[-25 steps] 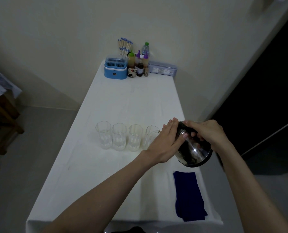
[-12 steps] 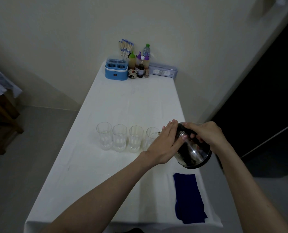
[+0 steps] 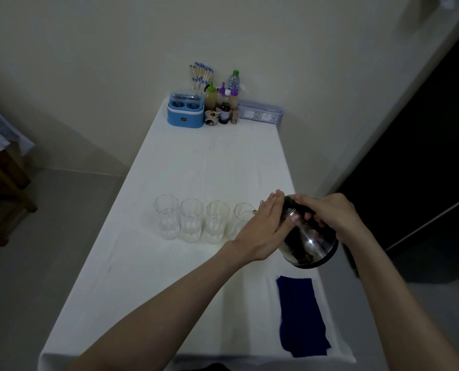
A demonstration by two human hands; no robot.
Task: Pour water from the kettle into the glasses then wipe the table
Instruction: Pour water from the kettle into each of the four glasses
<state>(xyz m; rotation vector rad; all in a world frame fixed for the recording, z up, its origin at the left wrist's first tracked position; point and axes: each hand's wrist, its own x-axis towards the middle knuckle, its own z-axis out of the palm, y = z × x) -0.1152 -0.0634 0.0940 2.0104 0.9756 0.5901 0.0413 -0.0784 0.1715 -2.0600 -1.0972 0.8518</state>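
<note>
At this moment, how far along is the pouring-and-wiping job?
Done: the three left glasses appear to hold some water. In hand: the right hand tilts the kettle, the left hand steadying its top, spout at the rightmost glass. Left: wiping; the blue cloth lies untouched on the table.

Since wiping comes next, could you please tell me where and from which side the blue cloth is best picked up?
Pinch the cloth at its far edge, coming from above. It lies flat and crumpled near the table corner, far edge nearest the hands. Only the right hand could do so, once it lets go of the kettle.
</note>
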